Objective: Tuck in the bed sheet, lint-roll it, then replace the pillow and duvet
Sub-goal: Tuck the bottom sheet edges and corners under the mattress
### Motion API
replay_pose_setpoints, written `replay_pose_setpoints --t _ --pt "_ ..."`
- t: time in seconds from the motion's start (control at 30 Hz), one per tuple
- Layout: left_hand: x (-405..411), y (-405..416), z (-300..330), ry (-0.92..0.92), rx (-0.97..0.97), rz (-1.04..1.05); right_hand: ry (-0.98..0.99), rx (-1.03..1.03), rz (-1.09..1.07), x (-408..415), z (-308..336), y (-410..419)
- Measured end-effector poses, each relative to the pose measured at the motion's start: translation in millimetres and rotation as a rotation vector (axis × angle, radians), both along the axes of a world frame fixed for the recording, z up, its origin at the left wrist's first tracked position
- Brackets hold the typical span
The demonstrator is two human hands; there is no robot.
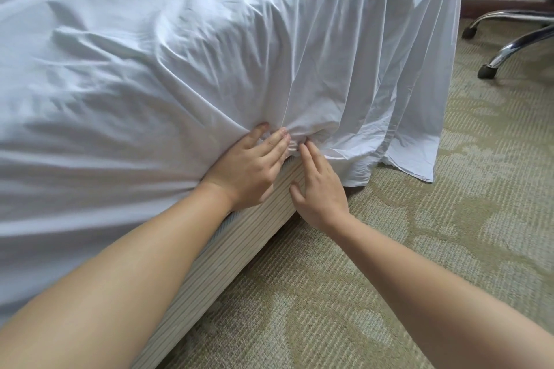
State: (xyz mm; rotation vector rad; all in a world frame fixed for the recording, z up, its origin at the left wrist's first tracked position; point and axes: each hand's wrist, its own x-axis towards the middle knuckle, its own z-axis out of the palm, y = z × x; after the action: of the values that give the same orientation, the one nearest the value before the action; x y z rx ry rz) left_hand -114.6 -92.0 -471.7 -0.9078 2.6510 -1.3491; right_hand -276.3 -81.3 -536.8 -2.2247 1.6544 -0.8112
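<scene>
Counts: 1 white bed sheet (180, 69), covers upper left and centre of frame. 1 striped bed base (227, 252), lower centre. 2 hands: left hand (248, 168) and right hand (319, 192), mid-frame at the sheet's edge. 1 patterned carpet (419, 249), right and bottom. 1 chair base (509, 39), upper right; 2 of its chrome legs visible.

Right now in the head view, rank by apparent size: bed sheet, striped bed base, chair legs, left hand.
1. bed sheet, fills most of the frame
2. striped bed base
3. chair legs and left hand: look similar, and the hand is nearer the camera, so unranked.
</scene>
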Motion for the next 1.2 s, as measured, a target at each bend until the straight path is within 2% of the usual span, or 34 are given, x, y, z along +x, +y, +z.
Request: replay_pose_setpoints --t 0.13,0.4,0.47,0.53,0.7,0.87,1.07,1.2 --pt "-2 -2 -2 -0.004 -0.019 -0.013 0.098 0.026 -0.009 3 3 -7" --pt "-2 -3 -3 -0.006 -0.037 -0.02 -0.178 0.143 -0.167 32 11 -3" --pt "-2 -4 -3 -0.022 -0.041 -0.018 -0.197 0.156 -0.169 34 10 1" --pt "-2 -4 -3 -0.035 -0.042 -0.018 -0.153 0.138 -0.14 30 7 -1" --pt "-6 -2 -1 -0.002 -0.034 -0.033 0.14 0.143 0.032 5 1 -10" --pt "-6 -1 1 0.009 -0.029 -0.038 0.161 0.157 0.038 11 17 -39" --pt "-4 -1 2 0.01 -0.007 -0.038 0.371 0.091 0.16 -4 25 -67" --pt "-8 0 0 -0.037 -0.028 0.03 0.445 0.143 0.161 -2 31 -86"
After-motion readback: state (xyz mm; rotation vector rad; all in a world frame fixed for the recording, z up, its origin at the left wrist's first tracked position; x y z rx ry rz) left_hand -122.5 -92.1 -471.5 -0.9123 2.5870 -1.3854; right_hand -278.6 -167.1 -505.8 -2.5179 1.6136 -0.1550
